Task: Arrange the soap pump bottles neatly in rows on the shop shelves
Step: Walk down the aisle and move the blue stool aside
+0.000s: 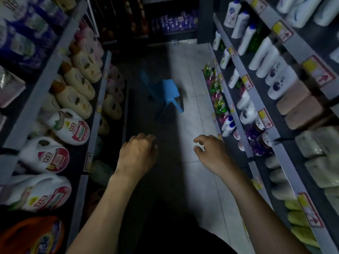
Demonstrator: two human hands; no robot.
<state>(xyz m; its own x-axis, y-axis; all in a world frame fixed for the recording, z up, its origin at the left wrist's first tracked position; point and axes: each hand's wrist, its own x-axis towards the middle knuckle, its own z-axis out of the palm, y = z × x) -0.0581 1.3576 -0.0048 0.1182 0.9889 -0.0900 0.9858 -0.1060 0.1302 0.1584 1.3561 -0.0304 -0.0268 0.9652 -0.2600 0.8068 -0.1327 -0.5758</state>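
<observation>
Head view: both hands hang over the aisle floor [198, 110], empty. Left hand [136, 154] fingers curled loosely, right hand [211, 153] fingers half open. Pump bottles [256, 142] sit on the shelf just right of the right hand, not touched.

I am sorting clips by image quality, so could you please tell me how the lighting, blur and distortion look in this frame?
Head view: dim overall, with one pale lit strip on the floor tiles beside deep shadow; the blue chair is smeared by motion blur; wide-angle distortion splays both shelf edges outward; the left hand and right hand are empty, fairly sharp but underexposed.
</observation>
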